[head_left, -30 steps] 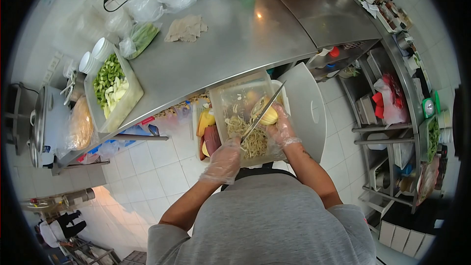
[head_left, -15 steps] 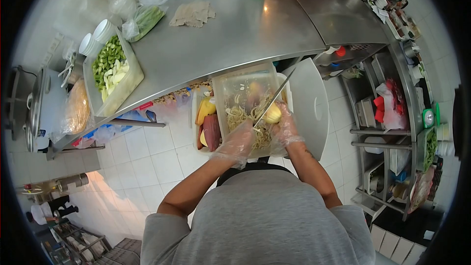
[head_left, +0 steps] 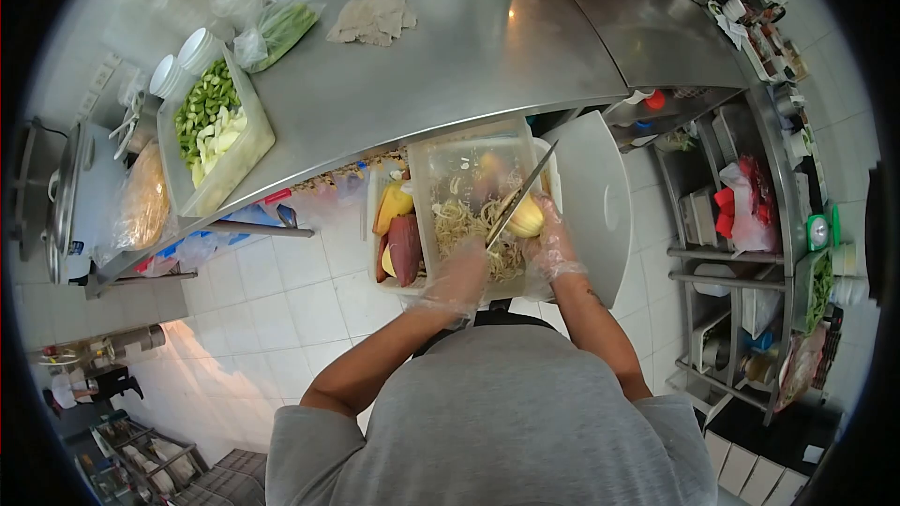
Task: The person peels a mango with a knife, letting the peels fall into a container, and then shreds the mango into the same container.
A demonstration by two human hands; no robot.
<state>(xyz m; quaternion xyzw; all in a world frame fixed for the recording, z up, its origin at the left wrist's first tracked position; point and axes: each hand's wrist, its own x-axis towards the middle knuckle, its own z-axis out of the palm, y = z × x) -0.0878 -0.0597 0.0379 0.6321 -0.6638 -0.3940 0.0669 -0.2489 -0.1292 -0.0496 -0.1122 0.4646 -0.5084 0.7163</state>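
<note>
My left hand [head_left: 459, 274], in a clear plastic glove and blurred by motion, grips a long knife [head_left: 532, 180]. Its blade slants up and right, against or just in front of a pale yellow peeled banana blossom [head_left: 528, 218]. Holding that blossom from the right is my gloved right hand [head_left: 555, 245]. Beneath both hands, a translucent plastic container [head_left: 422, 189] holds thin pale shreds [head_left: 459, 225]. To its left, a purple-red banana blossom [head_left: 404, 248] and yellowish ones lie in a white tub [head_left: 371, 215].
A steel counter [head_left: 441, 47] runs along the front, bearing a bin of cut green and pale vegetables [head_left: 265, 145], a cloth [head_left: 373, 21] and bagged greens [head_left: 281, 36]. Right of my hands stands a large grey-white lid or panel [head_left: 600, 215]; steel shelving [head_left: 722, 253] is beyond. Another person [head_left: 89, 386] is far left.
The knife blade has shifted slightly and now lies closer over the blossom, which my right hand has turned a little. The view has moved slightly.
</note>
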